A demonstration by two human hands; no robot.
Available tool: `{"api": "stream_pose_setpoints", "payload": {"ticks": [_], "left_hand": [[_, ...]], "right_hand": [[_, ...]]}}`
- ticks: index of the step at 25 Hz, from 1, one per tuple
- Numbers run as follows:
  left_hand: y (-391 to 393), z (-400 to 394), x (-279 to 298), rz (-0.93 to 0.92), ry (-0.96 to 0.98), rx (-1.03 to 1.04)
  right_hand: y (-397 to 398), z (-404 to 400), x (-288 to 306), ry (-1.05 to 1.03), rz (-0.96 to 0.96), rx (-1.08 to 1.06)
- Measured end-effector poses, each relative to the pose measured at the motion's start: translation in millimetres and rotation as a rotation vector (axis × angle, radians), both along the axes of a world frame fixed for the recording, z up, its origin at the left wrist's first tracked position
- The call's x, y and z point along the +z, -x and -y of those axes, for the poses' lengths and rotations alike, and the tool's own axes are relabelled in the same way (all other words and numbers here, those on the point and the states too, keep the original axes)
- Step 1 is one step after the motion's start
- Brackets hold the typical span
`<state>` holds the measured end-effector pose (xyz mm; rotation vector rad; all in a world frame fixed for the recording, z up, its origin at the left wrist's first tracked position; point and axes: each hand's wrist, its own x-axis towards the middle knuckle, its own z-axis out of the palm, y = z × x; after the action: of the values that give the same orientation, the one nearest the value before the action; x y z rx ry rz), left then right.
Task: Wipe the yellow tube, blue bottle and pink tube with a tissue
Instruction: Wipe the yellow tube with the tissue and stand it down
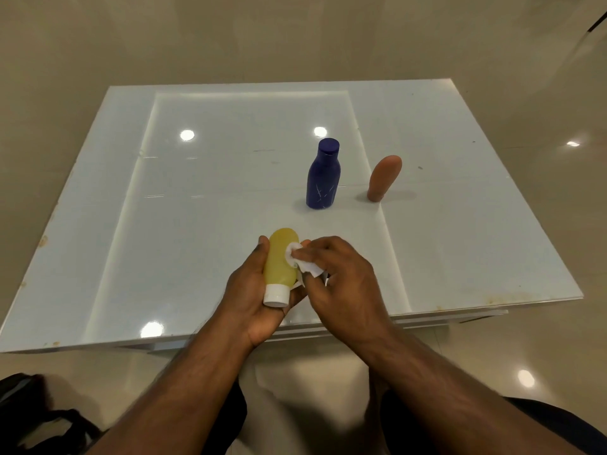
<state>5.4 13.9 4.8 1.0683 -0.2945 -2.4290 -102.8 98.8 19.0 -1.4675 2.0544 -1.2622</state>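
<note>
While the left hand (259, 290) cradles the yellow tube (281, 259) above the near edge of the table, fingers wrapped around its body and thumb along the left side, the right hand (341, 284) pinches a crumpled white tissue (303, 262) closed against the tube's right flank. The tube is soft-looking, translucent yellow and rounded at its far end, with a white ribbed cap (276, 294) pointing toward the person. The tissue is folded into a small wad, part of it trailing under the right fingers. Further out, the blue bottle (323, 175) stands upright on the glossy white table (197, 198); it is opaque, shouldered, with a flat cap and pale scuffs near its base. Just to its right, apart from it, the pink tube (384, 178) stands on its cap, smooth and matte, leaning slightly right.
</note>
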Motion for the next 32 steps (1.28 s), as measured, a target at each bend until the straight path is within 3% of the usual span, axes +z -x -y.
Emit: {"api": "stream_pose_setpoints", "payload": {"ticks": [5,12,18,23,28,32], "left_hand": [[-4,3,-6,-0.025,-0.022,0.119],[2,-2,-6,0.113,0.162,0.039],[-6,4,-10,0.145,0.149,0.037],[5,-9,-2,0.080,0.127,-0.068],[-5,6,-3,0.035,0.104,-0.082],[-2,0,-2,-0.035,0.056,-0.079]], "right_hand": [[-19,-11,5,-0.067,-0.009,0.142],[-4,-1,-2,0.002,0.146,0.004],[-19,-10,-1,-0.086,-0.024,0.186],[-7,-3,4,-0.046,-0.023,0.094],[-26,-15,5,-0.058,-0.185,0.275],[-1,0,-1,0.001,-0.199,0.155]]}}
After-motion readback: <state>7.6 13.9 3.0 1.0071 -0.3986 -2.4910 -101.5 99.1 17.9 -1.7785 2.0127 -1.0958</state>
